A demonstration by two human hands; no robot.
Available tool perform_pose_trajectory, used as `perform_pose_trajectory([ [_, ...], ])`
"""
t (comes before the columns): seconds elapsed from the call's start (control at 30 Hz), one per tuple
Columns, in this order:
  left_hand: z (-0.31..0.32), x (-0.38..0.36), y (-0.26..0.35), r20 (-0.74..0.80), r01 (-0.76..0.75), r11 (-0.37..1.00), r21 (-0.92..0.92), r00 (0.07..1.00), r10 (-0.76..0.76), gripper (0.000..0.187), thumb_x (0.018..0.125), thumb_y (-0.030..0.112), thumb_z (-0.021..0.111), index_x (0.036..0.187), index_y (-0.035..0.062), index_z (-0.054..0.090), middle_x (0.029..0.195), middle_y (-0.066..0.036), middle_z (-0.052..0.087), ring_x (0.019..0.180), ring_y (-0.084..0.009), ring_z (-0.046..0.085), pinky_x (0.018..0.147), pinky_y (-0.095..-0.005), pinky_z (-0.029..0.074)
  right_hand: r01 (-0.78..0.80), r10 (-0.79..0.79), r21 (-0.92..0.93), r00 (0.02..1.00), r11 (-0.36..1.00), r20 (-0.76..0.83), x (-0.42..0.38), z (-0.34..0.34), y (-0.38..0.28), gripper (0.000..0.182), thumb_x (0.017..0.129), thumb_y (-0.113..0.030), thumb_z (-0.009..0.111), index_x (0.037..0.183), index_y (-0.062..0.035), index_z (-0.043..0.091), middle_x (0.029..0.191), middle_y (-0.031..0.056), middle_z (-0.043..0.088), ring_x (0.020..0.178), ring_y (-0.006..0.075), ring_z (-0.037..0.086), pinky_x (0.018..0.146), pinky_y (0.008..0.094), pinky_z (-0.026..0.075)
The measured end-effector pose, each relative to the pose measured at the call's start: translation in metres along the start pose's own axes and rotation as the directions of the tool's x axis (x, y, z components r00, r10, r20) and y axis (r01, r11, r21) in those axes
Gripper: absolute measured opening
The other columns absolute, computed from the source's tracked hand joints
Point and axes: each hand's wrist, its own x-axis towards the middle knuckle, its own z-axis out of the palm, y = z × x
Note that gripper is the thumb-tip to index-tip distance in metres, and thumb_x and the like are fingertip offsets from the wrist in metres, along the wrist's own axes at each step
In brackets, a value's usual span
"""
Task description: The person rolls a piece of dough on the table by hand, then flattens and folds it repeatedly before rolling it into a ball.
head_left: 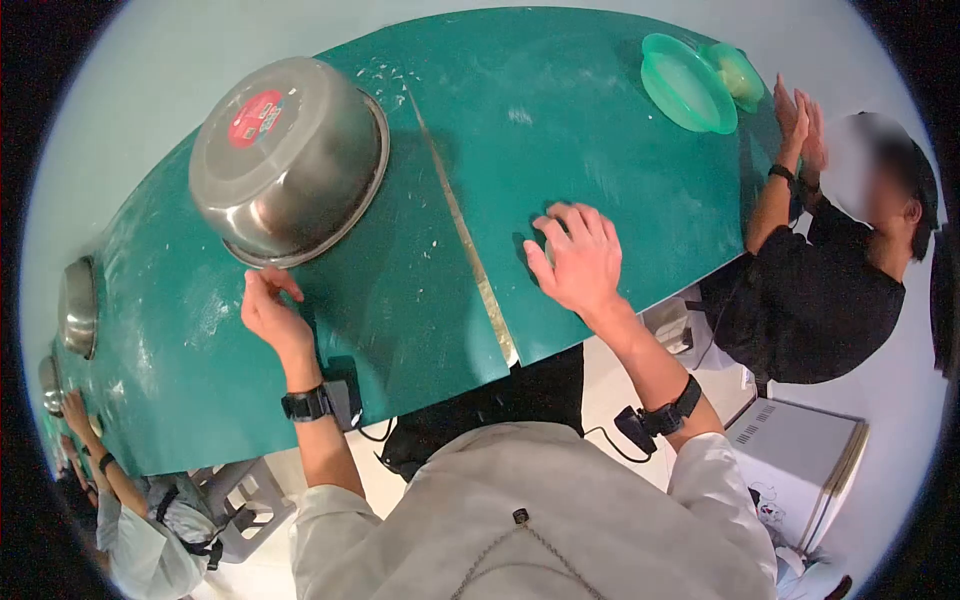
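A large steel bowl [290, 150] with a red label rests upside down on the green table, left of centre. Right at its near rim are the loosely bent fingers of my left hand [272, 308], which is open and not wrapped round the bowl. My right hand [582, 262] is cupped low over the tabletop to the right of the table's seam [470, 245], palm down. Its fingers are curved and apart, with the thumb out to the side; what lies under the palm is hidden.
A green plastic basin [688, 85] and a pale item in a green container [738, 78] stand at the far right. There, a person in black [820, 285] holds both hands up. Smaller steel bowls [78, 308] and other people [150, 530] line the left edge. White powder [210, 320] marks the table.
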Motion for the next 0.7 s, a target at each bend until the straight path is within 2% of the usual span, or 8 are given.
perform_pose_trajectory([
  [0.07, 0.001, 0.000, -0.001, -0.014, 0.006, 1.000, -0.012, 1.000, -0.006, 0.049, 0.106, 0.032, 0.039, 0.074, 0.0016, 0.059, 0.065, -0.006, 0.055, 0.056, -0.0123, 0.048, 0.052, -0.0265, 0.035, 0.005, -0.009, -0.053, 0.996, 0.999, -0.083, 0.024, -0.001, 0.003, 0.033, 0.085, -0.034, 0.065, 0.108, -0.0105, 0.067, 0.121, 0.0109, 0.059, 0.116, 0.0308, 0.054, 0.099, 0.0457, 0.041],
  [0.17, 0.001, 0.000, 0.002, 0.057, -0.057, 0.997, 0.061, 0.997, 0.054, 0.050, 0.107, 0.031, 0.038, 0.072, 0.0016, 0.058, 0.062, -0.005, 0.054, 0.056, -0.0114, 0.046, 0.054, -0.0264, 0.033, -0.055, 0.053, -0.020, 0.995, 0.998, -0.079, 0.060, 0.019, 0.022, 0.037, 0.088, -0.035, 0.062, 0.114, -0.0094, 0.064, 0.131, 0.0145, 0.054, 0.123, 0.0335, 0.049, 0.105, 0.0477, 0.036],
  [0.27, -0.002, 0.002, 0.000, 0.054, -0.076, 0.990, 0.122, 0.996, 0.070, 0.051, 0.107, 0.031, 0.037, 0.071, 0.0015, 0.057, 0.061, -0.005, 0.054, 0.056, -0.0110, 0.046, 0.054, -0.0264, 0.032, -0.075, 0.073, -0.011, 0.988, 0.997, -0.136, 0.092, 0.045, 0.044, 0.039, 0.089, -0.038, 0.060, 0.113, -0.0070, 0.065, 0.131, 0.0186, 0.054, 0.123, 0.0355, 0.050, 0.104, 0.0499, 0.037],
  [0.4, 0.002, 0.003, 0.001, 0.048, -0.083, 0.993, 0.086, 0.996, 0.079, 0.051, 0.107, 0.030, 0.037, 0.071, 0.0015, 0.058, 0.061, -0.005, 0.054, 0.056, -0.0109, 0.047, 0.054, -0.0262, 0.034, -0.104, 0.106, 0.024, 0.965, 0.994, -0.238, 0.115, 0.057, 0.056, 0.032, 0.092, -0.032, 0.057, 0.108, -0.0064, 0.068, 0.124, 0.0127, 0.061, 0.117, 0.0325, 0.054, 0.103, 0.0485, 0.038],
  [0.53, -0.002, 0.003, -0.002, 0.065, -0.101, 0.986, 0.135, 0.994, 0.093, 0.048, 0.106, 0.028, 0.039, 0.074, -0.0001, 0.060, 0.062, -0.005, 0.055, 0.057, -0.0116, 0.049, 0.054, -0.0259, 0.037, -0.124, 0.139, 0.067, 0.928, 0.990, -0.346, 0.107, 0.054, 0.057, 0.029, 0.094, -0.030, 0.055, 0.103, -0.0066, 0.069, 0.118, 0.0103, 0.064, 0.112, 0.0309, 0.057, 0.100, 0.0466, 0.041],
  [0.6, -0.006, 0.003, -0.007, 0.096, -0.086, 0.987, 0.133, 0.993, 0.074, 0.047, 0.106, 0.029, 0.040, 0.075, -0.0006, 0.061, 0.063, -0.005, 0.056, 0.057, -0.0116, 0.050, 0.053, -0.0259, 0.038, -0.209, 0.236, 0.162, 0.956, 0.965, -0.174, 0.087, 0.050, 0.053, 0.027, 0.094, -0.029, 0.055, 0.102, -0.0078, 0.070, 0.116, 0.0107, 0.065, 0.110, 0.0308, 0.058, 0.096, 0.0455, 0.044],
  [0.63, -0.008, 0.003, -0.008, 0.116, -0.109, 0.989, 0.104, 0.989, 0.097, 0.047, 0.106, 0.030, 0.041, 0.076, -0.0003, 0.061, 0.064, -0.004, 0.056, 0.057, -0.0112, 0.050, 0.053, -0.0256, 0.039, -0.207, 0.234, 0.161, 0.957, 0.965, -0.172, 0.076, 0.043, 0.046, 0.027, 0.094, -0.029, 0.055, 0.102, -0.0078, 0.070, 0.116, 0.0107, 0.065, 0.110, 0.0308, 0.058, 0.096, 0.0455, 0.044],
  [0.7, -0.008, 0.000, -0.005, 0.120, -0.103, 0.990, 0.095, 0.989, 0.092, 0.047, 0.106, 0.030, 0.041, 0.076, -0.0003, 0.061, 0.064, -0.004, 0.056, 0.057, -0.0110, 0.050, 0.053, -0.0254, 0.039, -0.094, 0.092, 0.197, 0.996, 0.976, 0.020, 0.052, 0.021, 0.030, 0.027, 0.092, -0.031, 0.059, 0.103, -0.0089, 0.069, 0.119, 0.0100, 0.064, 0.109, 0.0313, 0.059, 0.093, 0.0457, 0.046],
])
